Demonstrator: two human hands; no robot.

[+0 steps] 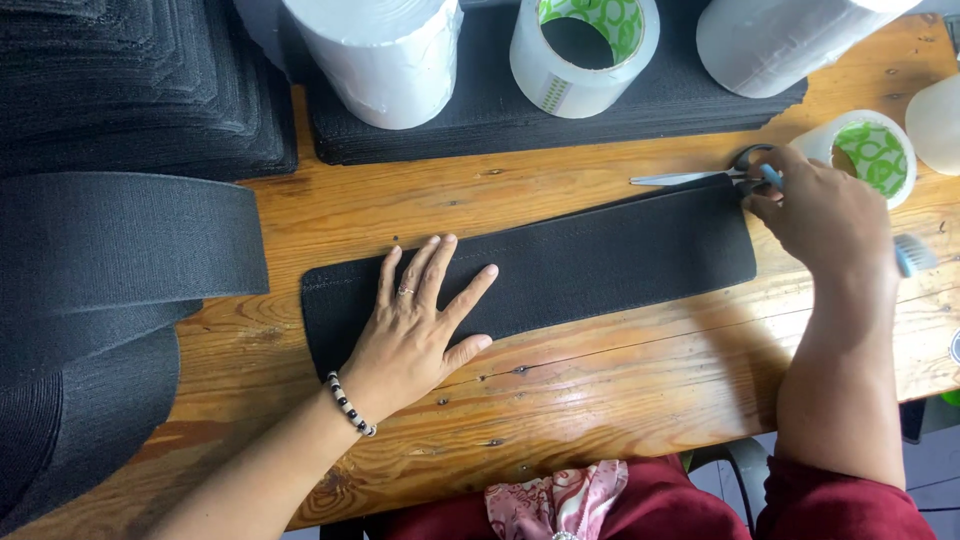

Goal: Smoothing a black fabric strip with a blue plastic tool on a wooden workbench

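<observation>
Black elastic fabric strip (560, 270) lies flat along the wooden surface (620, 380) — left hand (420, 320) pressing it, grip released, fingers spread. Right hand (825, 210) clenches blue-handled scissors (700, 177) at its far end — beside a green-cored clear tape roll (868, 152).

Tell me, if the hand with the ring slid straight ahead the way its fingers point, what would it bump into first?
The left hand lies flat on the black fabric strip, fingers pointing up and slightly right. Past the strip's far edge comes bare wooden table, then probably the stack of black fabric pieces first, under the tape roll.
</observation>
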